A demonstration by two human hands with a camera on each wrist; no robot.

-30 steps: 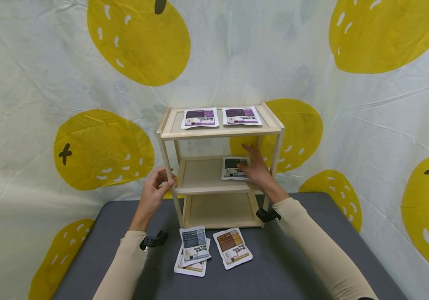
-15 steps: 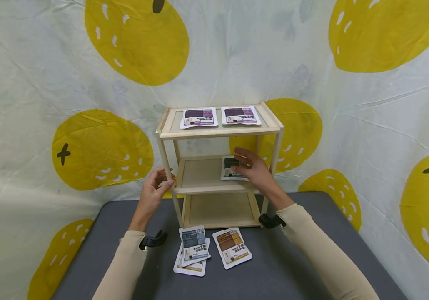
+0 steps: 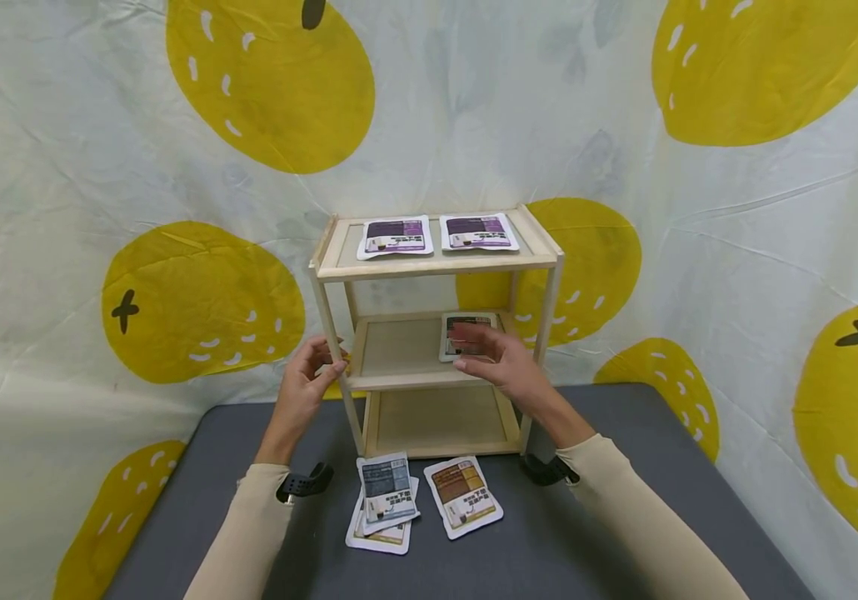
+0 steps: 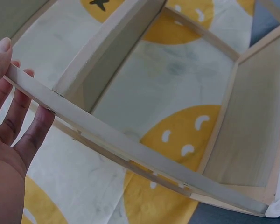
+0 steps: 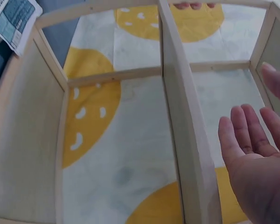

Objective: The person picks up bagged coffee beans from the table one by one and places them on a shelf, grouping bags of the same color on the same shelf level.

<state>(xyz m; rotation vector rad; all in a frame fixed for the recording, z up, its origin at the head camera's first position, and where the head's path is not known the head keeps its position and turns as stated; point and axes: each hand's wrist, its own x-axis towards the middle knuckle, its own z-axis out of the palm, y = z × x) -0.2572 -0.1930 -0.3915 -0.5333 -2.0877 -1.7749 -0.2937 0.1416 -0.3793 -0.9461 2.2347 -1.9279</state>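
My left hand (image 3: 305,385) holds the left front post of a small three-tier wooden shelf (image 3: 399,381); in the left wrist view its thumb and fingers (image 4: 37,130) lie on either side of the post (image 4: 116,133). My right hand (image 3: 507,371) is in front of the middle tier's right side, fingers relaxed and nothing in them. Behind it a dark green-labelled pouch (image 3: 447,340) lies flat on that tier, partly covered by the hand. Two purple-labelled pouches, one left (image 3: 396,237) and one right (image 3: 478,232), lie side by side on the top tier.
On the grey table (image 3: 249,533) before the shelf lie a brown-labelled pouch (image 3: 463,497) and a blue-labelled pouch (image 3: 388,492), which overlaps a yellow-labelled pouch (image 3: 378,542). A fabric backdrop with yellow fruit prints (image 3: 204,300) hangs behind the shelf.
My right hand has drawn back from the green-labelled pouch, toward me and slightly down, leaving it on the middle tier. My left hand keeps its hold on the post.
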